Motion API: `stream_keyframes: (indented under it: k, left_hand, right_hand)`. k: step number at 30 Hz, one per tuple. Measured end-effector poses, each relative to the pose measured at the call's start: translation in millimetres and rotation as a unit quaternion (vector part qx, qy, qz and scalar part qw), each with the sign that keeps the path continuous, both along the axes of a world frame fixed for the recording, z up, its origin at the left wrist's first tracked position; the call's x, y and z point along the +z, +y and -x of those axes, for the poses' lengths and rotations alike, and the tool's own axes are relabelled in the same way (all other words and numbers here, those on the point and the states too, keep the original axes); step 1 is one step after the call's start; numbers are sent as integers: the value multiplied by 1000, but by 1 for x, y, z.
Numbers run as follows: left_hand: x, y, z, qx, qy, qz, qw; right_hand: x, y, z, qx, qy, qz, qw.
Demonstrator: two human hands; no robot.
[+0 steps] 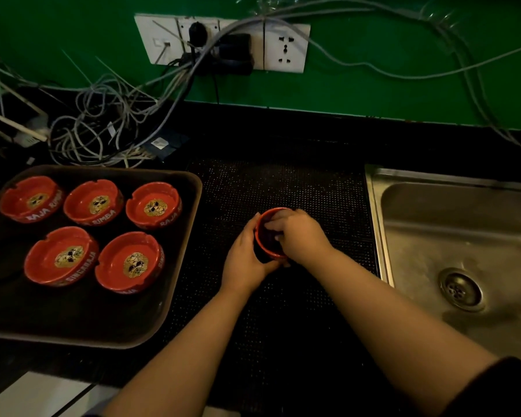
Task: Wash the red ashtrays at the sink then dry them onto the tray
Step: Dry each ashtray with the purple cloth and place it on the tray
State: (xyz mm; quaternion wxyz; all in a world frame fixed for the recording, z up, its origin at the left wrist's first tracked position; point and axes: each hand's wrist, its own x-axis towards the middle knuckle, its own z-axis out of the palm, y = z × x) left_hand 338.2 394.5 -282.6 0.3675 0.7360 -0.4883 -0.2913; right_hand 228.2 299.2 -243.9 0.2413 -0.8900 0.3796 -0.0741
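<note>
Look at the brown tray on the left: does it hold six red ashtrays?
No: the brown rectangular tray holds five round red ashtrays; a sixth red ashtray is held in both hands over the black mat.

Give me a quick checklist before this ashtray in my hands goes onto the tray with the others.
1. Hold on the ashtray: ok. The left hand cups its side and the right hand reaches into the bowl.
2. Ashtray dry: cannot tell. The right hand covers the bowl and the light is dim.
3. Free spot on the tray: ok. Five ashtrays sit there, with bare space along the near edge and at the lower right.
4. Path to the tray: ok. Only the black mat lies between.
5. Cables near the tray: ok. They lie behind the tray's far edge, off the route.
</note>
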Motion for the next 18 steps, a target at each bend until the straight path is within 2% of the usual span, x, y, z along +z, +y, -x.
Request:
stream_keyframes:
  k: [3, 6, 9, 15, 18]
  left_hand:
    - [1, -2, -1, 2, 6, -1, 1000]
    - [2, 0, -1, 11, 17, -4, 1000]
    - [1, 0, 0, 7, 18, -6, 1000]
    - [2, 0, -1, 6, 17, 8, 1000]
    - [2, 0, 0, 2, 21, 11, 1000]
  right_hand:
    - [6, -3, 6, 92, 105, -30, 990]
    - [5, -16, 14, 80, 81, -57, 992]
    - [5, -10, 6, 41, 37, -20, 998]
    - [3, -9, 9, 79, 131, -44, 987]
    - [11, -12, 8, 79, 132, -55, 987]
